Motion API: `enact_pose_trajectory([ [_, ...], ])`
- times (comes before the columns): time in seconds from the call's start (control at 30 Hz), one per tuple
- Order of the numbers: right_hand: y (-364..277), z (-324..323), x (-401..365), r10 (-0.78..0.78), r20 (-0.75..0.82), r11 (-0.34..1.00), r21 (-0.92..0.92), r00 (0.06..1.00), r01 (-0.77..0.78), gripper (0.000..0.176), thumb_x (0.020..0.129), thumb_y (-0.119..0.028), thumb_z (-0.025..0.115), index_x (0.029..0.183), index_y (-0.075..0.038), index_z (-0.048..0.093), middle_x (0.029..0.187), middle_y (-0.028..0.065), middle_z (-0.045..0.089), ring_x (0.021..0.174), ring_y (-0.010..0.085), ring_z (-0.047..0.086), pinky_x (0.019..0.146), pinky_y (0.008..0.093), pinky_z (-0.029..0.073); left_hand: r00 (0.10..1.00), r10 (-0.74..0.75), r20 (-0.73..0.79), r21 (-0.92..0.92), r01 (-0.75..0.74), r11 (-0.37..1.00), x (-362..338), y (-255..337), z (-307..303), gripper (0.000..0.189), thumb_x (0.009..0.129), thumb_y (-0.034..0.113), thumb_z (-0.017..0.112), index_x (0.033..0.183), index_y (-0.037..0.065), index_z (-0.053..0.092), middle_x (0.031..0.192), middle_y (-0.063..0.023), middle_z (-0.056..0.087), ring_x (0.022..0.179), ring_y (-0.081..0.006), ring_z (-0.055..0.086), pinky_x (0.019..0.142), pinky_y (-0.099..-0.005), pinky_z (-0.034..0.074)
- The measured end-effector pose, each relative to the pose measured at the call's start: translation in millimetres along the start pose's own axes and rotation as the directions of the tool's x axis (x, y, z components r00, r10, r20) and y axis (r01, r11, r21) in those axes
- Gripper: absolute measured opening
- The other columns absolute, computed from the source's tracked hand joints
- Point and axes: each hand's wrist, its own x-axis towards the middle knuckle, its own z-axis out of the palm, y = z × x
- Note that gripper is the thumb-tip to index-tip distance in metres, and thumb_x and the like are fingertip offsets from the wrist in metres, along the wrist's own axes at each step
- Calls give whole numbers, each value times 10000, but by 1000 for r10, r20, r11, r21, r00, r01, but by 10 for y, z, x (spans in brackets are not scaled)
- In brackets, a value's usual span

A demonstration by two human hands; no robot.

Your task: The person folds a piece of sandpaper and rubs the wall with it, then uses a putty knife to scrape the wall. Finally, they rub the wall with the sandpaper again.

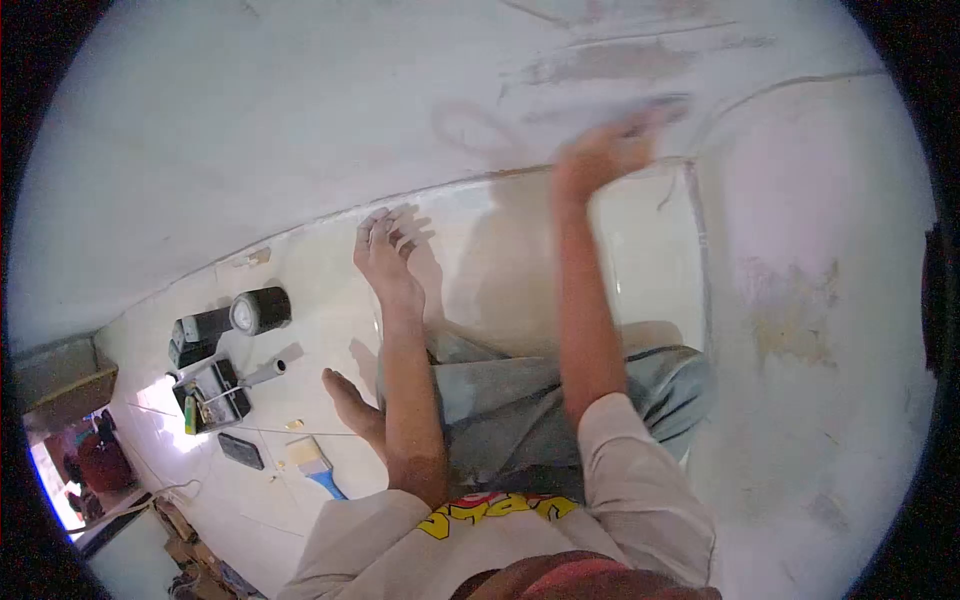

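Observation:
My right hand (pixel 610 152) is raised against the pale wall (pixel 300 120), just above where it meets the floor. It is blurred by motion and grips a flat grey thing (pixel 668 104) whose kind I cannot make out. Close above it, the wall bears a rough grey patch (pixel 620 62). My left hand (pixel 384 252) hovers near the foot of the wall, fingers loosely bent and apart, with nothing in them. Its shadow falls on the floor beside it.
At left on the tiled floor (pixel 290 400) are a black cylinder (pixel 262 310), an open black box (pixel 212 396) with small items, a dark phone-like slab (pixel 241 451) and a blue-handled paintbrush (pixel 314 462). A second wall (pixel 800 220), patchy and stained, rises at right.

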Motion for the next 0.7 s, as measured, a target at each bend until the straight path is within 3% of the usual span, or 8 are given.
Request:
enact_pose_trajectory([
  [0.13, -214, 246, -1252, 1, 321, 991, -127, 947, 43, 559, 982, -73, 373, 1481, 75, 166, 1550, 264, 163, 1452, 368, 142, 1165, 437, 146, 988, 86, 126, 70, -96, 993, 8, -120, 51, 214, 938, 142, 498, 1111, 20, 528, 1002, -122, 649, 867, -188, 632, 666, -280, 497],
  [0.23, -136, 353, -991, -41, 108, 996, 85, 993, 32, 534, 991, -84, 370, 1467, 88, 199, 1561, 252, 131, 1459, 350, 108, 1170, 428, 107, 950, 235, 206, 195, -275, 941, -42, -71, -59, 190, 936, 136, 496, 1081, 19, 538, 986, -105, 649, 842, -180, 635, 664, -277, 489],
  [0.3, 547, 244, -538, -36, 58, 996, -79, 998, 41, 484, 1003, -100, 372, 1429, 109, 279, 1519, 269, 246, 1412, 359, 252, 1157, 413, 187, 995, 97, 22, 104, -99, 990, -78, 81, -94, 178, 934, 129, 488, 1065, 22, 542, 972, -96, 648, 826, -172, 629, 666, -280, 487],
  [0.37, 140, -33, 169, 11, 106, 991, 128, 994, -25, 432, 1006, -112, 389, 1364, 128, 370, 1412, 291, 404, 1320, 369, 399, 1127, 405, 278, 994, 101, -41, 63, -98, 993, -20, 89, -197, 177, 937, 130, 484, 1067, 26, 542, 973, -95, 647, 825, -169, 624, 664, -278, 485],
  [0.47, 35, 51, -33, -92, -29, 996, 6, 995, 93, 410, 995, -98, 419, 1331, 136, 410, 1319, 306, 493, 1252, 369, 479, 1090, 390, 343, 995, 72, -74, 2, -72, 997, 38, 28, -160, 181, 938, 131, 485, 1078, 32, 542, 982, -97, 646, 818, -166, 618, 659, -274, 482],
  [0.57, -3, 255, -1003, 19, 201, 994, 104, 979, -41, 556, 950, -3, 372, 1470, 80, 193, 1535, 269, 200, 1418, 353, 249, 1163, 427, 201, 999, 47, 2, 19, -47, 999, 7, -3, 32, 198, 935, 130, 497, 1102, 33, 540, 997, -102, 643, 822, -168, 618, 661, -275, 482],
  [0.63, -222, 259, -1235, 22, 303, 996, -87, 953, 5, 573, 964, -19, 368, 1484, 66, 145, 1567, 239, 109, 1455, 332, 149, 1178, 417, 141, 998, 45, 47, 49, -47, 998, -28, -39, 98, 211, 932, 128, 503, 1116, 31, 537, 1006, -105, 642, 831, -171, 619, 664, -277, 484],
  [0.7, -255, 230, -966, 35, 215, 997, -72, 976, -20, 563, 974, -29, 352, 1485, 67, 136, 1568, 242, 92, 1461, 323, 120, 1182, 410, 123, 999, 40, 5, 79, -40, 996, -39, -44, 24, 242, 926, 135, 522, 1146, 35, 528, 1018, -103, 634, 833, -169, 598, 666, -288, 477],
])
